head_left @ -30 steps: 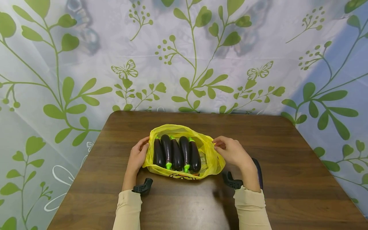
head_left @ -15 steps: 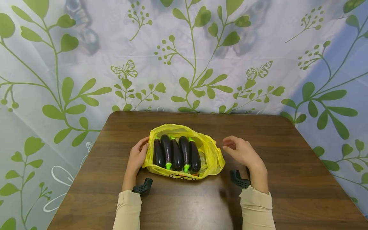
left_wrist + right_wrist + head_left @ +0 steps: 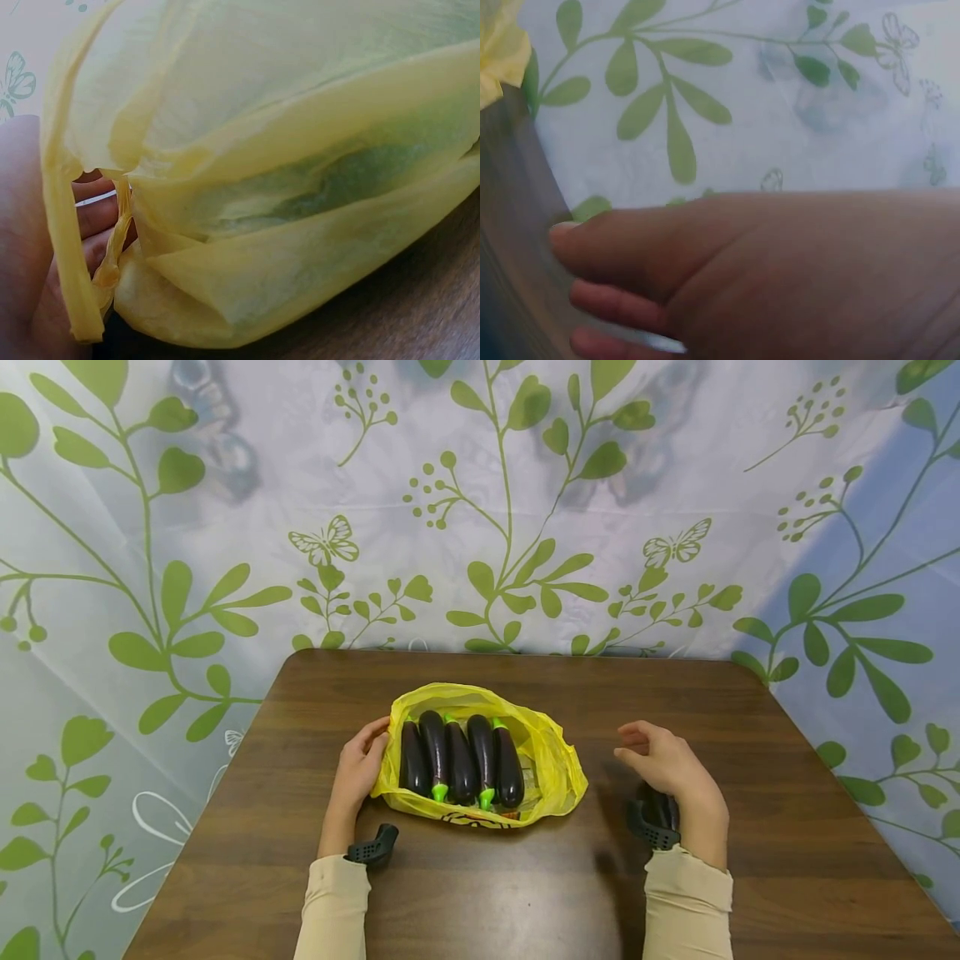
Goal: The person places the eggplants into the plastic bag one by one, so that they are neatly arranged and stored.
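A yellow plastic bag [image 3: 558,768] lies on the wooden table, its mouth spread wide. Inside, several dark purple eggplants [image 3: 483,756] with green caps lie side by side. My left hand [image 3: 362,766] holds the bag's left edge; in the left wrist view its fingers [image 3: 97,219] show through the loop of the bag's handle. To the right of the bag, my right hand [image 3: 671,768] is in the air with fingers loosely bent and nothing in them. Another eggplant [image 3: 662,808] lies beneath the right wrist, mostly hidden by the hand and the wrist camera mount.
The brown wooden table [image 3: 495,893] ends at a far edge just behind the bag. Beyond it hangs a pale cloth [image 3: 420,568] printed with green leaves and butterflies. Black camera mounts [image 3: 372,846] sit on both wrists.
My right hand has let go of the bag's right edge and moved away to the right, over the eggplant outside the bag. My left hand and the bag have stayed nearly still.
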{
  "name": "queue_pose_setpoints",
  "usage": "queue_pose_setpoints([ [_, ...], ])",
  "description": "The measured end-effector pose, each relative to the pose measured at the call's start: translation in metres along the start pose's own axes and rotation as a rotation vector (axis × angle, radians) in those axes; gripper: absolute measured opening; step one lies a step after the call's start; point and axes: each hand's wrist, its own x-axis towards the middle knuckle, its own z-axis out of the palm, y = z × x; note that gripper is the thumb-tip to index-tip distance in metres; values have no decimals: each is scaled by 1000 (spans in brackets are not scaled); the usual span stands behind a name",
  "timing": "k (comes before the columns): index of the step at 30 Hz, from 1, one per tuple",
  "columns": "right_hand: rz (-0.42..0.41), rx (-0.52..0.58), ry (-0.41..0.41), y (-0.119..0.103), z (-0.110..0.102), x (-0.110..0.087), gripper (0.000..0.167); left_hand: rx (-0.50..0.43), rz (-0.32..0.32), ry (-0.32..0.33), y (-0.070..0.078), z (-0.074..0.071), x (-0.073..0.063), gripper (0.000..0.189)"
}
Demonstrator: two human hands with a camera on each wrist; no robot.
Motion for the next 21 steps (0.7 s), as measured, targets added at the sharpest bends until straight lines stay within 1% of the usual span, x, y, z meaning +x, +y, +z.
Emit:
queue_pose_setpoints([
  [2, 25, -10, -6, 5, -2, -2, 49, -1, 4, 1, 0, 0, 0, 40],
  [8, 138, -36, -55, 20, -7, -4, 58, -1, 9, -1, 1, 0, 0, 40],
  [16, 186, -48, -76, 34, -9, -3, 59, 11, 1, 2, 0, 0, 0, 40],
  [21, 206, -32, -112, 41, -6, -1, 58, 9, 9, 8, 1, 0, 0, 39],
])
